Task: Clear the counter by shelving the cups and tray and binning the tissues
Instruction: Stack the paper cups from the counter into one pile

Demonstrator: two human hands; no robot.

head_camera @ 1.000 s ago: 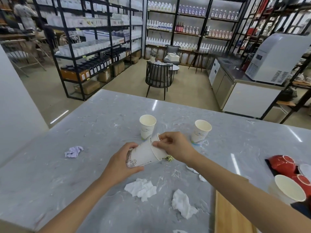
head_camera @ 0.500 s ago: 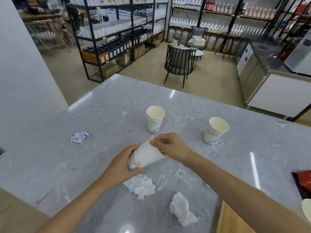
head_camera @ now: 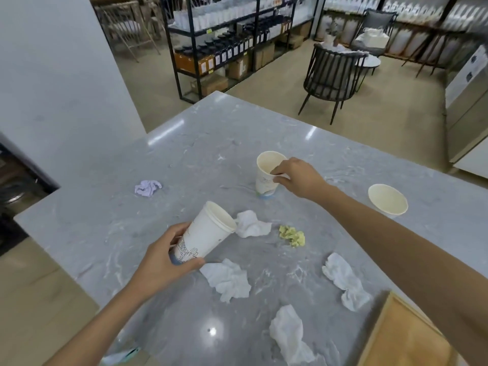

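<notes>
I saw even, bright indoor light from overhead; it glared off the glossy table [head_camera: 184, 159] in white spots and streaks. Shadows were faint. The far shelves [head_camera: 224, 35] were smeared with blur, and lines bent toward the edges.

The right hand [head_camera: 297, 178] has let go of the tilted white paper cup stack [head_camera: 204, 233] and reached out to the upright white paper cup [head_camera: 268, 173] further back on the grey marble counter [head_camera: 184, 159], its fingers now closed on that cup's rim. The left hand [head_camera: 163, 262] alone now keeps its grip on the stack's base. A small crumpled yellow-green tissue [head_camera: 292, 235], hidden before under the hands, now lies uncovered.
</notes>
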